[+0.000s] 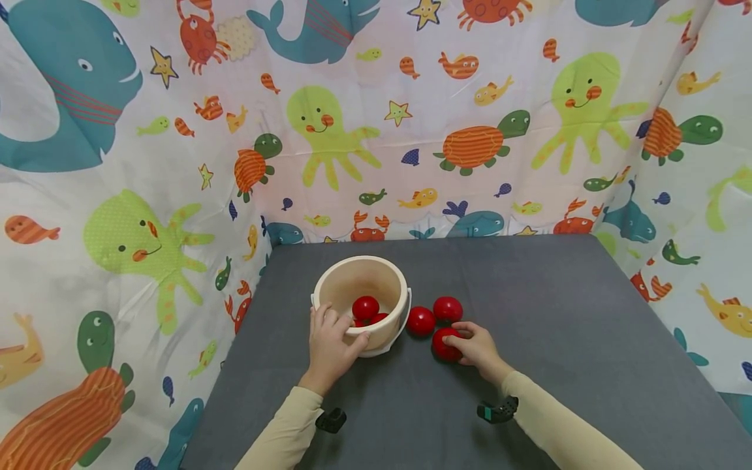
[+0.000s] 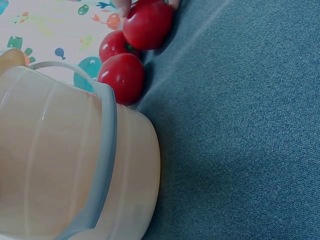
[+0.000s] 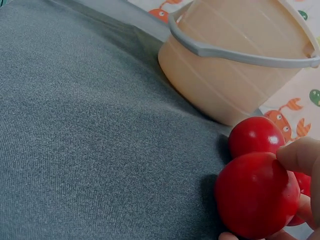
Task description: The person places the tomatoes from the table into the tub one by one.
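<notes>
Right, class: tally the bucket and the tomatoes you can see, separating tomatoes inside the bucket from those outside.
Bucket: 1
Outside tomatoes: 3
Inside tomatoes: 3 showing, two partly hidden
Total: 7 visible

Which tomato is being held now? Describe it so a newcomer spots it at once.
On the grey table, find the cream bucket. To its right, in a cluster of three, is the front tomato, closest to the person. Unlike its two neighbours, it is held in the right grip.
</notes>
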`<state>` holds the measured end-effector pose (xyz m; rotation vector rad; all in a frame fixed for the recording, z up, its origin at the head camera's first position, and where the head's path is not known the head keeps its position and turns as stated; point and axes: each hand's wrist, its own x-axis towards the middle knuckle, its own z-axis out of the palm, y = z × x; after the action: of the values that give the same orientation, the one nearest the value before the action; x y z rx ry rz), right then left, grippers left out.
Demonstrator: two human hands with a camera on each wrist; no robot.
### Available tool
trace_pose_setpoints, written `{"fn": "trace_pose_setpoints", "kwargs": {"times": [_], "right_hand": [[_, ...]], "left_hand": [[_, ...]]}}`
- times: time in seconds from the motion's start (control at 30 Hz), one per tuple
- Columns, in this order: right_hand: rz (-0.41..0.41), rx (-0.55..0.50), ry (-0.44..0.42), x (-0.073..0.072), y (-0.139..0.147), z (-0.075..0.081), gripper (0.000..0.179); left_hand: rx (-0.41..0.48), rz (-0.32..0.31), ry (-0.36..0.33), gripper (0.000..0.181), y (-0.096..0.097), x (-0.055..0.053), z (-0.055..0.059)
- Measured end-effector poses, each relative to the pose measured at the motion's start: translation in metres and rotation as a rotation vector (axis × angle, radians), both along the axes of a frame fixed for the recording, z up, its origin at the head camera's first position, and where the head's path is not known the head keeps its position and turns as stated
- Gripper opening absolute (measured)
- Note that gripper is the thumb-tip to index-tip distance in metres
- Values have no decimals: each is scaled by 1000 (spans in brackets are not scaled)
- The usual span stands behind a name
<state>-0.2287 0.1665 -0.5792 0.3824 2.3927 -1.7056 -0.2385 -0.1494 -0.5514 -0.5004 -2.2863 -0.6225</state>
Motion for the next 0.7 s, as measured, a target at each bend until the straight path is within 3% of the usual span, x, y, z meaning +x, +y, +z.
{"fn": "trace_pose_setpoints", "kwargs": {"times": [0.7], "right_hand": [[-20, 44, 35, -2, -1, 2, 45]], "left_hand": [[6, -2, 1, 28, 0, -1, 1]]}}
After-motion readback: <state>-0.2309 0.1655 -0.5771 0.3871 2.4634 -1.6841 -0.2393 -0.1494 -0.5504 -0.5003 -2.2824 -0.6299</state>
